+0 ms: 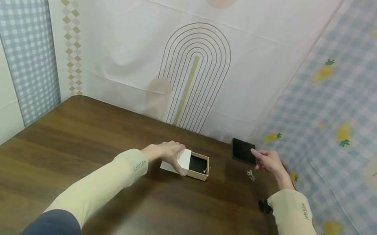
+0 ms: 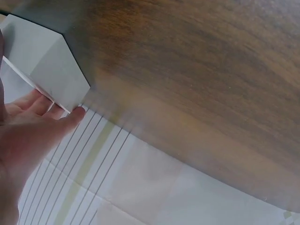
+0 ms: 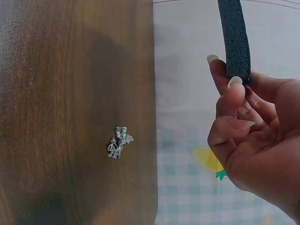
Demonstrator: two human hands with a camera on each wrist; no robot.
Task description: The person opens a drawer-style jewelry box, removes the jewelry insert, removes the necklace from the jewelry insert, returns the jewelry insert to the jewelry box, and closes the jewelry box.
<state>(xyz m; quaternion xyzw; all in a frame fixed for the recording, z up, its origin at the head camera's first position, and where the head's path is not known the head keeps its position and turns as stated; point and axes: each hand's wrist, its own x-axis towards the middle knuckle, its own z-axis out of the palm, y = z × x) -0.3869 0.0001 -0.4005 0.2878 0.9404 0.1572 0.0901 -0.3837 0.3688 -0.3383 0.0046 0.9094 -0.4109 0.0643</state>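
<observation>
My left hand (image 1: 169, 152) grips the white sleeve (image 1: 184, 160) of a small drawer box, thumb on the near side and fingers over the far side. From the sleeve's right end the kraft-coloured drawer (image 1: 208, 169) sticks out, black inside. In the left wrist view the sleeve's plain white end (image 2: 51, 63) shows above the fingertips. My right hand (image 1: 270, 163) pinches a flat black foam pad (image 1: 243, 151) by its edge, thumb against fingers, raised over the table's far right. Below that hand lies a small silver piece of jewellery (image 3: 119, 142).
The brown wooden table (image 1: 104, 137) ends at a white printed curtain (image 1: 121, 49) behind. A blue checked curtain (image 1: 320, 126) hangs close along the right side. A small black object (image 1: 264, 206) shows beside the right cuff.
</observation>
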